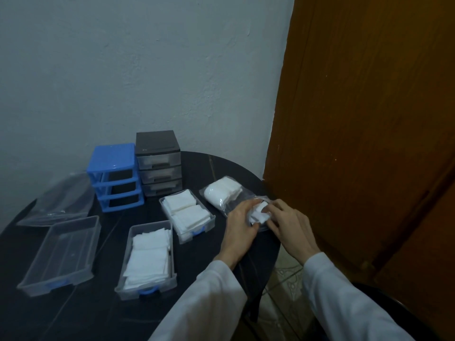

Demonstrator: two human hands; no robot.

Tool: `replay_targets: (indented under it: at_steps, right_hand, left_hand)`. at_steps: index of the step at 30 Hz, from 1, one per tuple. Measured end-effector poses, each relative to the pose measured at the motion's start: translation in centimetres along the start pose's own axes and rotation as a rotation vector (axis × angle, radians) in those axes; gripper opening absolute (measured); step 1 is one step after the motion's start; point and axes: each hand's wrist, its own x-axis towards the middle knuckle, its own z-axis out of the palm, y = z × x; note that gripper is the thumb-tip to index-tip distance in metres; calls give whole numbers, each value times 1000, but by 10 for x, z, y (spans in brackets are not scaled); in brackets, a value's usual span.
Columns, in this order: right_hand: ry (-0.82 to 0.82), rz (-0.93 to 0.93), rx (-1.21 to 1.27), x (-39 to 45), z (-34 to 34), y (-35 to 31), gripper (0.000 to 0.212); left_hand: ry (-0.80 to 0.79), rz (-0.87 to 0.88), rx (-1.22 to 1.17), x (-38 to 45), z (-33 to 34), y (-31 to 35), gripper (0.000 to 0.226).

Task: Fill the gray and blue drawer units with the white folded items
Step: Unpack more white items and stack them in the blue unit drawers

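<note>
At right of centre, the left hand (240, 219) and right hand (286, 221) both pinch a small wad of white folded items (259, 214) between their curled fingers, at the mouth of a clear plastic bag (222, 193) lying on the dark surface (98, 316). Left of them sit two filled drawers (188, 212) (147, 259) and one empty drawer (61, 252). Behind stand the blue unit (114, 175) and gray unit (158, 162).

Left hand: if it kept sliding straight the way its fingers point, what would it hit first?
The left hand points up and to the right, so it would probably run into the white folded items bunched inside the clear plastic bag first. Depth is hard to judge from one view.
</note>
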Motion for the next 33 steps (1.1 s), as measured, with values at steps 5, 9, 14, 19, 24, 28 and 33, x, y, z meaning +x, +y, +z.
replay_targets:
  at_steps: [5,9,14,19,24,28,33]
  right_hand:
    - [68,63,110,-2,-2,6,20]
    - [83,183,335,0,-5,16,13]
    - [80,271,600,-4,-23,19,12]
    - [51,306,658,-11,-42,19,13]
    - [83,289,697,-16,-56,13,12]
    - [82,267,792,-15,-63,1,10]
    - [27,218,875,-8,-64,-24,13]
  left_hand:
    - [-6,8,14,1,0,-1,51]
    - [-1,15,24,1,0,-2,51]
    - [-1,52,10,0,1,-3,49]
    - [4,84,-68,-5,-1,5,43]
    - [78,75,-192,-12,-4,22,41]
    - [143,60,-345,-18,-15,38,20]
    - [78,71,-311,-25,-44,45,18]
